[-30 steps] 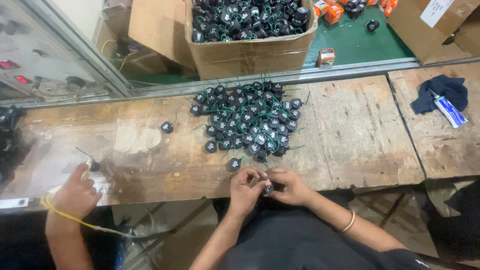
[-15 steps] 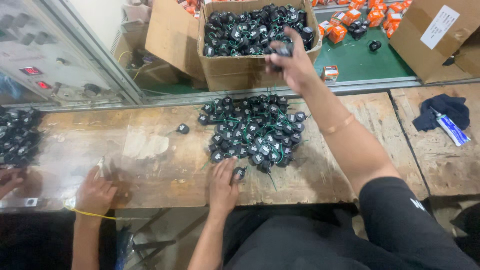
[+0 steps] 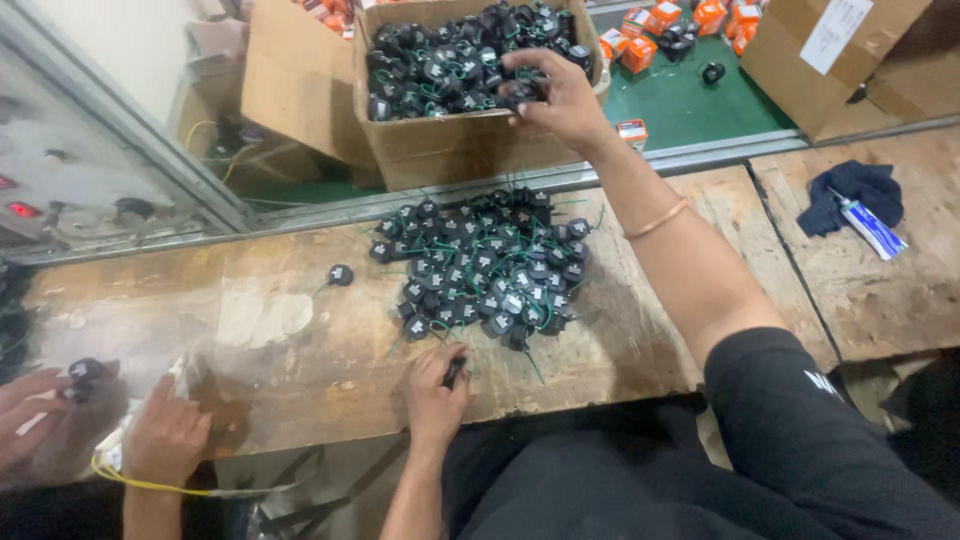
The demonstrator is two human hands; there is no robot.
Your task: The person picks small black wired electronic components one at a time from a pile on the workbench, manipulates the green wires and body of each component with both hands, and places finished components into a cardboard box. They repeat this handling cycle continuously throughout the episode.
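The right hand [image 3: 560,95] reaches far out over the front edge of the carton [image 3: 470,150], which stands beyond the counter [image 3: 300,340] and is filled with small black parts. Its fingers [image 3: 530,65] curl around one black part [image 3: 520,92] just above the heap in the carton, pinching it. A thin bangle [image 3: 655,220] sits on that forearm, which crosses above the right side of the pile [image 3: 480,270].

The pile, a loose mound of the same black parts with thin green wires, lies on the counter just in front of the carton. The left hand [image 3: 437,385] rests on the counter at the near edge of the pile, its fingers pressed together around a small dark part [image 3: 453,372] that touches the pile's lowest pieces. One stray part [image 3: 340,274] lies alone on the counter to the left of the pile.

Further left of the pile, at the counter's near edge, another person's hand [image 3: 165,435] lies flat on the wood with a yellow wire [image 3: 150,484] looped at the wrist; a second hand [image 3: 30,400] beside it holds a black part [image 3: 85,372].

Well to the right of the pile a dark blue cloth [image 3: 850,190] lies on the counter, with a white and blue tube [image 3: 870,225] touching it. Beyond the carton, orange boxes [image 3: 690,25] sit on a green surface [image 3: 700,100].
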